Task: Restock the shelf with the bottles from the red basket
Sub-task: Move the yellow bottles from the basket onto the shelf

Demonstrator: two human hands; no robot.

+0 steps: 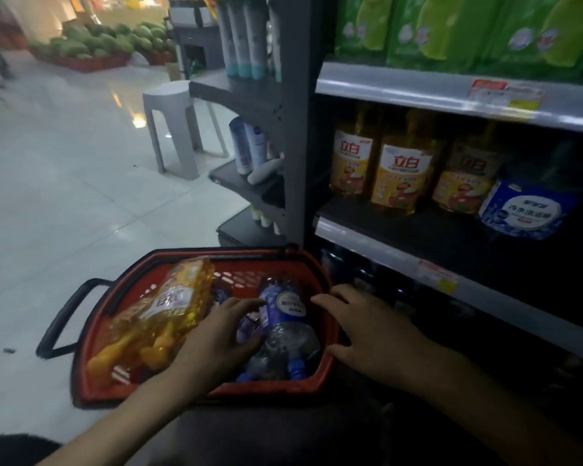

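Note:
A red basket (98, 378) sits on the floor beside the shelf. It holds yellow bottles (169, 307) lying on the left and blue-labelled clear bottles (283, 317) on the right. My left hand (219, 338) reaches into the basket, fingers curled around a blue-labelled bottle. My right hand (367, 327) hovers with spread fingers over the basket's right rim, holding nothing. On the middle shelf (367, 237) stand three yellow bottles (401, 176) and a blue-labelled bottle (521, 210).
Green pouches (451, 28) fill the top shelf. A side rack (249, 183) with tubes and bottles stands left of the shelf, and a grey stool (179, 129) behind it. The basket's black handle (65, 317) sticks out left over white floor tiles.

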